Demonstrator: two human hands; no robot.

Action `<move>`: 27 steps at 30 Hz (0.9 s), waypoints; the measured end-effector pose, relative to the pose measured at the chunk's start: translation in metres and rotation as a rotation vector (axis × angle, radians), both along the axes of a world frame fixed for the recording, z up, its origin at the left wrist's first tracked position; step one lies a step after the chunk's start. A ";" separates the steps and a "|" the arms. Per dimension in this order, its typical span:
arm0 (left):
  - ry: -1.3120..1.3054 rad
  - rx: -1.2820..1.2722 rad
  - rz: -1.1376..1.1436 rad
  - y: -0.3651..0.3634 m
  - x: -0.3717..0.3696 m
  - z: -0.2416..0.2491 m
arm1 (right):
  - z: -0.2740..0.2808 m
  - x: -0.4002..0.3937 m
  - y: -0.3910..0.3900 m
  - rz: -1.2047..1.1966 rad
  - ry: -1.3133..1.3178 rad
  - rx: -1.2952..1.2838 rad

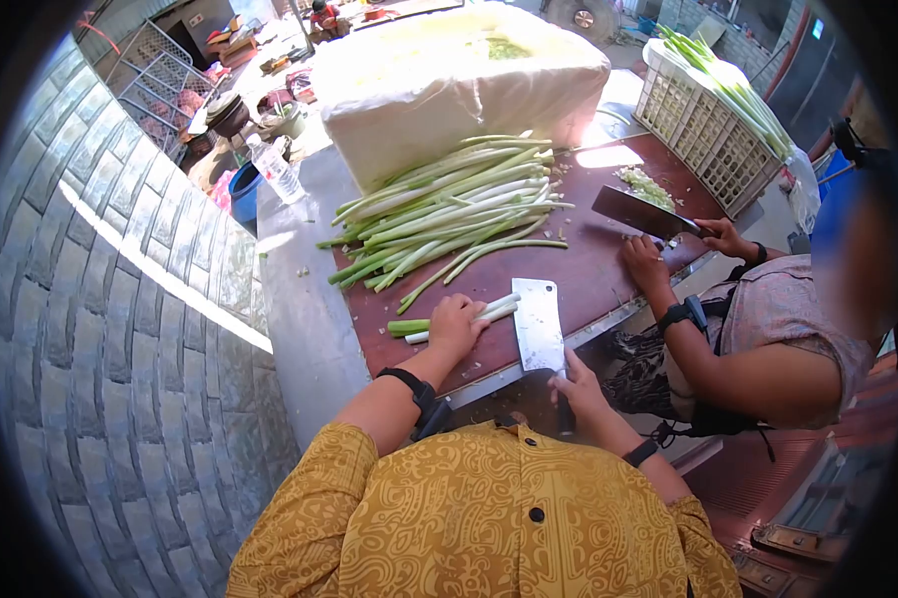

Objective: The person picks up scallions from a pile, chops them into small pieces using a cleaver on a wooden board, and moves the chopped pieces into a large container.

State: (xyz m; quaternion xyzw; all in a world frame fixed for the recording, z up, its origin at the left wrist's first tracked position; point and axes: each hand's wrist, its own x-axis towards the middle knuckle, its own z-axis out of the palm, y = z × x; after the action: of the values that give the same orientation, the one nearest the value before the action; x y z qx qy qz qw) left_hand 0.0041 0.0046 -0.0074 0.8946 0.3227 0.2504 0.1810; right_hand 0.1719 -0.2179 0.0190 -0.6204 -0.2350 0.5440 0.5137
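Observation:
My left hand (456, 327) is closed over a few scallion stalks (502, 306), pressing them onto the reddish-brown board (598, 271) near its front edge. Their white ends point right, toward the blade. In my right hand (584, 391) is the dark handle of a cleaver (539, 327). Its broad, shiny blade lies just right of the stalk ends, with small bits stuck to it. Beyond my hands a large pile of scallions (459, 214) is spread across the board, white ends mostly to the right.
At the right, a co-worker's hand (648, 265) rests by the board's edge, and the other holds a dark cleaver (636, 211) beside chopped scallions (648, 187). Behind stand a large pale wrapped block (459, 95) and a crate (703, 130) of scallions. A plastic bottle (276, 169) stands left.

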 end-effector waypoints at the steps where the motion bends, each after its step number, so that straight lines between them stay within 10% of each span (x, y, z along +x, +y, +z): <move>1: -0.003 0.000 -0.002 0.000 0.000 -0.001 | 0.000 0.003 0.002 0.022 0.006 -0.001; 7: -0.009 -0.005 -0.009 0.002 0.000 -0.004 | 0.018 0.027 0.011 0.083 0.020 -0.010; 12: 0.016 -0.023 -0.007 0.002 0.001 -0.002 | 0.002 0.036 -0.023 0.158 0.589 0.073; 27: 0.010 -0.016 -0.010 -0.001 0.001 -0.001 | 0.004 0.016 -0.025 0.047 -0.224 -0.006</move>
State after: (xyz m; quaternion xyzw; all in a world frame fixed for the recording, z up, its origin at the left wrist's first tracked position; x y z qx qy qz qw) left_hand 0.0047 0.0035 -0.0084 0.8959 0.3213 0.2426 0.1879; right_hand 0.1875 -0.2431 0.0233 -0.6732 -0.3038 0.4840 0.4692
